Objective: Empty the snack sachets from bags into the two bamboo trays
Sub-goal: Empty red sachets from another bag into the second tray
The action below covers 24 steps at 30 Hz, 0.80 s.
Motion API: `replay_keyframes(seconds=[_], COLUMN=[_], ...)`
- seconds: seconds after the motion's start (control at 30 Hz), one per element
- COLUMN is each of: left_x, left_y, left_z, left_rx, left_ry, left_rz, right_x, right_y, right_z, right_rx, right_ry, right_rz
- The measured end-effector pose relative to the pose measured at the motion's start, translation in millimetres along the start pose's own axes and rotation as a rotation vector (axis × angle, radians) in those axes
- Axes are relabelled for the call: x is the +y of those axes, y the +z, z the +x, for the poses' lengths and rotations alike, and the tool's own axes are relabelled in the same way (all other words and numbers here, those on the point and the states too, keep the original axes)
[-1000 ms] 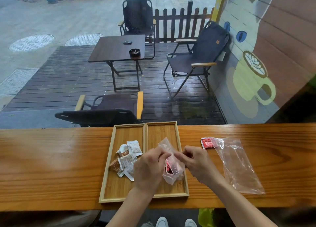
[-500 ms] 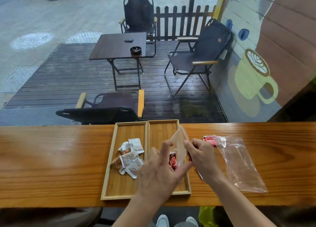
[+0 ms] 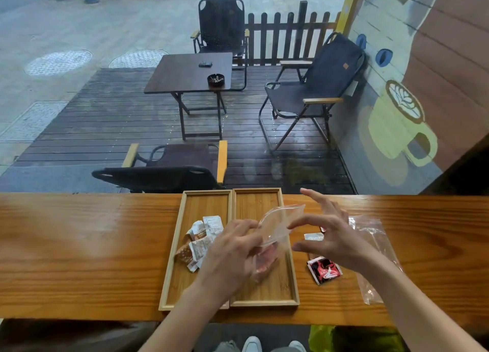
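Two bamboo trays lie side by side on the wooden counter. The left tray (image 3: pixel 174 248) holds several white and brown sachets (image 3: pixel 201 241). Over the right tray (image 3: pixel 289 277), my left hand (image 3: pixel 232 256) grips a clear plastic bag (image 3: pixel 277 223) with blurred red sachets (image 3: pixel 266 259) in its lower part. My right hand (image 3: pixel 330 235) hovers just right of the bag's mouth, fingers spread, holding nothing. A red and black sachet (image 3: pixel 325 269) lies on the counter right of the trays, with a small white sachet (image 3: pixel 313 236) beyond it.
A second clear plastic bag (image 3: pixel 373 235) lies on the counter under my right forearm. The counter (image 3: pixel 79 245) stretches left and right, with a window directly behind it. Chairs and a dark table stand outside on the deck.
My right hand let go of the bag and opened, moving right. My left hand now grips the bag alone. A red and black sachet has appeared on the counter beside the right tray.
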<state>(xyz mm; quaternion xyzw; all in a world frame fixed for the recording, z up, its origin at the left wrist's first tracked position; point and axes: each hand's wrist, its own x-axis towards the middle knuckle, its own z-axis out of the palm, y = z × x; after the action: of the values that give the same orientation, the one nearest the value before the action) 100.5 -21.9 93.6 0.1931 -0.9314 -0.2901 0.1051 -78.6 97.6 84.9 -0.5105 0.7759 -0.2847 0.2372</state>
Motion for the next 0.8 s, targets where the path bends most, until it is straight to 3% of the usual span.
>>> replay_keyframes(seconds=[0.07,0.37,0.5,0.67,0.8], left_x=[-4,-11,-25,-57,-63], left_y=[-7,-43,-42,-8,16], left_z=[1,-2,6,26,34], left_rx=[-0.041,-0.188,-0.197,-0.074,0.131], left_ry=[0.023,-0.113,-0.181,-0.324,-0.481], left_rz=[0.001,-0.176,-0.275,-0.378,-0.544], right_x=[4,-16,-17,-1,12], right_y=[-6,-28,-23,5,27], right_z=[3,-2,15,45,62], right_rx=[0.007,-0.142,-0.144,-0.139,-0.015], right_ry=[0.017,-0.008,0.004,0.131,0.208], right_rz=[-0.029,0.385,0.345,0.332,0.331])
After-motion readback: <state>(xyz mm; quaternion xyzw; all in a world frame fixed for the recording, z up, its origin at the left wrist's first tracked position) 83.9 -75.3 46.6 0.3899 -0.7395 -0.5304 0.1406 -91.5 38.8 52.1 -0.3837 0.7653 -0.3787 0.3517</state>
